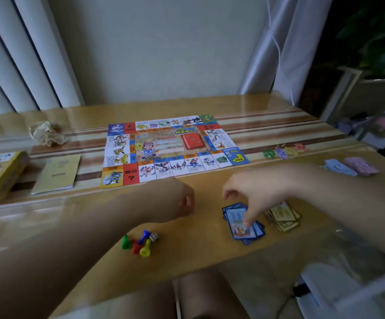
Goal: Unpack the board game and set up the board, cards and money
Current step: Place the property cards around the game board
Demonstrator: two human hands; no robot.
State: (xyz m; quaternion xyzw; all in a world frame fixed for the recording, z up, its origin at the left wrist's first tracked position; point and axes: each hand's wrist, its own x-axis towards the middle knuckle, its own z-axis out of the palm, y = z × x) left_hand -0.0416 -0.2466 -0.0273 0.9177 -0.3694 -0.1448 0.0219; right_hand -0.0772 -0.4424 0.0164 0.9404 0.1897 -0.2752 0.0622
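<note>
The colourful game board (170, 147) lies unfolded flat in the middle of the table, with a red card stack (192, 141) on its centre. My right hand (248, 192) reaches down and a fingertip touches the top of a loose pile of blue cards (244, 223). Beside that pile on the right is a yellow card stack (282, 216). My left hand (177, 200) hovers over the table in front of the board, fingers curled and holding nothing that shows. Paper money lies at the right in small piles: mixed colours (283, 151), blue (340, 166) and pink (361, 165).
Coloured pawns and a die (141, 242) sit near the front edge. A yellow booklet (56, 173) and the game box (0, 173) lie at the left, with crumpled paper (46, 133) behind them. A clear plastic bag (357, 256) lies at the front right.
</note>
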